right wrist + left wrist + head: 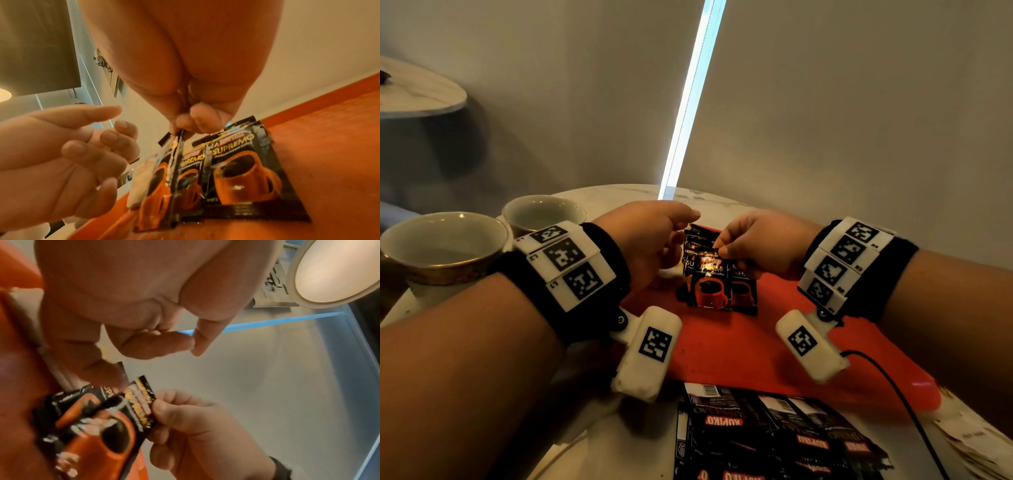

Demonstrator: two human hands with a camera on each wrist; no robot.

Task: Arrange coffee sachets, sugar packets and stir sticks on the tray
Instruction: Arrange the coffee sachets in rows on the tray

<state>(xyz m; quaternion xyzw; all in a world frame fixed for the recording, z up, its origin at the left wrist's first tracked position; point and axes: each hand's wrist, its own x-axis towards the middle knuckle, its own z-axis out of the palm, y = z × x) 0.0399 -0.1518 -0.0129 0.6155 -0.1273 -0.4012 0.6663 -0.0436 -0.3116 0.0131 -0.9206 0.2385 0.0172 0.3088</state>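
Coffee sachets [714, 274] mid-arrangement on red tray [739, 342] — upper edge pinched by right hand [753, 245].

Lot of black Kopiko sachets, fronts printed "SUPREMO" over an orange cup; overlapped like a fan at the tray's far side, seemingly so each label shows. Top sachet [176, 164] lifted by its serrated edge between right thumb and fingertips, probably to be squared against its neighbours. Left hand [650, 240] just left of the fan, holding nothing, forefinger extended and other fingers loosely bent — likely ready to steady the fan. Small white packet [141, 180], writing unreadable, at the fan's left edge. Spare sachets [774, 442] off the tray on the near table, "KOPIKO" and a barcode legible. Two cups [445, 246] far left.
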